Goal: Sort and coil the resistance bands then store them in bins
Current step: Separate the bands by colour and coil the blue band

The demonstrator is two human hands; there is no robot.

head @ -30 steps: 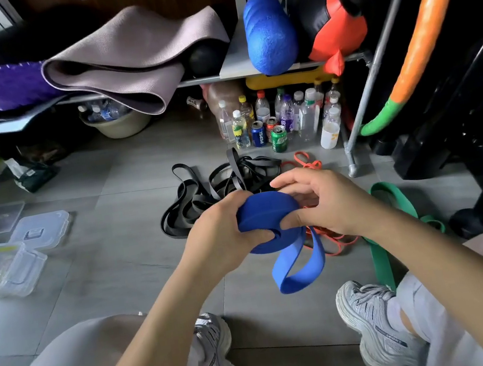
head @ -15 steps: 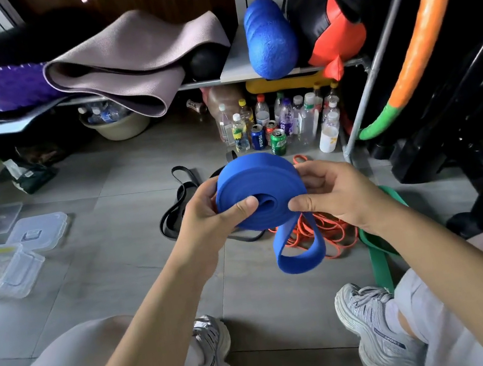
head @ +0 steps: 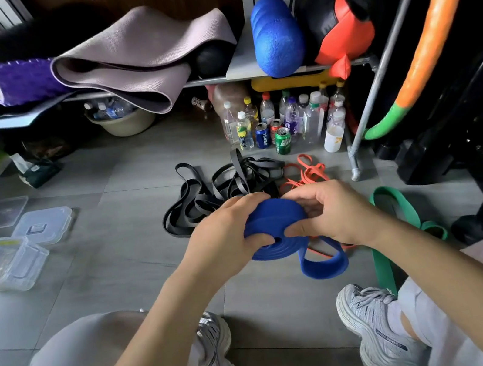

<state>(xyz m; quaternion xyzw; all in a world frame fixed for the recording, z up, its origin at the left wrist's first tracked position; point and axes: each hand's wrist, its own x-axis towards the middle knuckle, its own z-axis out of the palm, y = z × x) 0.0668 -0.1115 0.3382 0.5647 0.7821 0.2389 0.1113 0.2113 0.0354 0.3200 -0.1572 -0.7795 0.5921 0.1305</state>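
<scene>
Centre, held above the grey tiled floor [head: 114, 268]: one blue band [head: 272, 222], flat matte rubber, wound into a thick round coil with stepped layers along its lower edge. Left hand [head: 220, 237] wrapped round the coil's left side, fingers curled over the top, thumb pressed against the near face. Right hand [head: 338, 214] pinching the coil's right side between thumb and curled fingers. One short loop [head: 324, 264] of the same band hanging uncoiled below the right hand.

Behind the hands, on the floor: a tangled heap of thin, glossy black bands [head: 221, 186], number not countable; just right of it, a narrow orange band [head: 308, 171] in loose loops; one broad green band [head: 406, 209] lying flat beside the right forearm.

Far left, well apart: one clear rectangular plastic bin [head: 2, 267], open-topped, fully in view, with two flat clear lids [head: 44, 225] beyond it.
</scene>
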